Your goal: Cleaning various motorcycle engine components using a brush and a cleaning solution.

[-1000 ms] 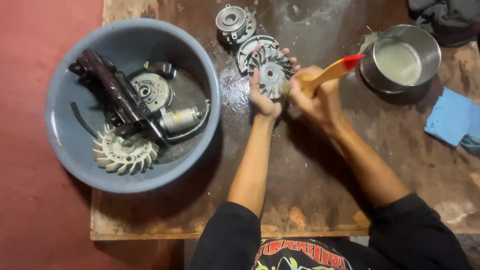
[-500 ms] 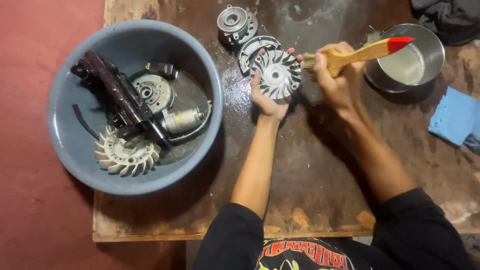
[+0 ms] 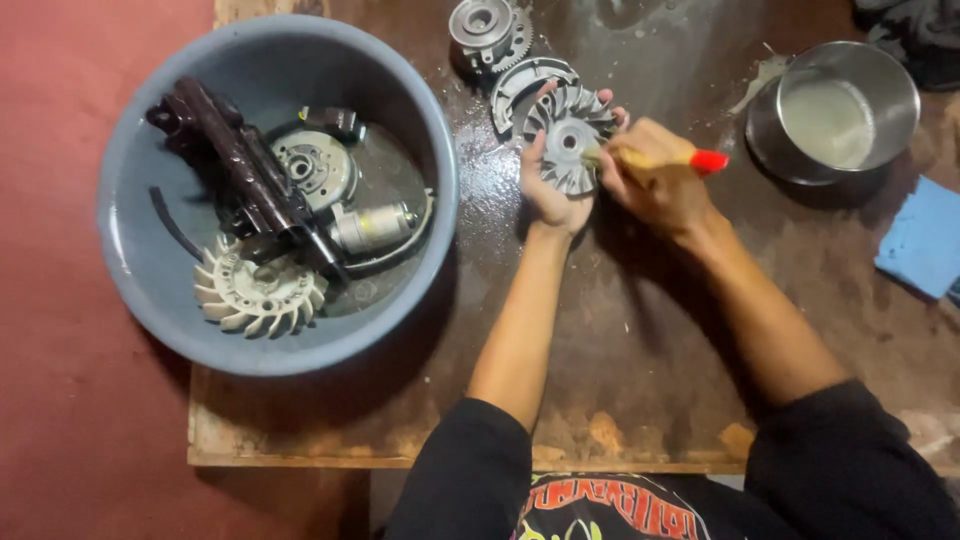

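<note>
My left hand (image 3: 549,190) cradles a round grey metal fan disc (image 3: 567,138) with curved fins, tilted up off the wet wooden board (image 3: 640,330). My right hand (image 3: 658,185) grips a paintbrush (image 3: 668,158) with a pale wooden handle and a red end. The brush's bristle end rests against the disc's right side near its hub. Just behind the disc lies another grey ring-shaped part (image 3: 520,85), and beyond it a toothed gear piece (image 3: 487,30).
A large grey plastic basin (image 3: 150,280) at left holds a dark bracket, a white finned fan, a round metal plate and a small motor. A steel pot (image 3: 880,75) with pale liquid stands at the right. A blue cloth (image 3: 925,240) lies at the right edge.
The brush came away from the steel pot and swung down onto the fan disc. My left hand has kept hold of the disc, turned more toward me.
</note>
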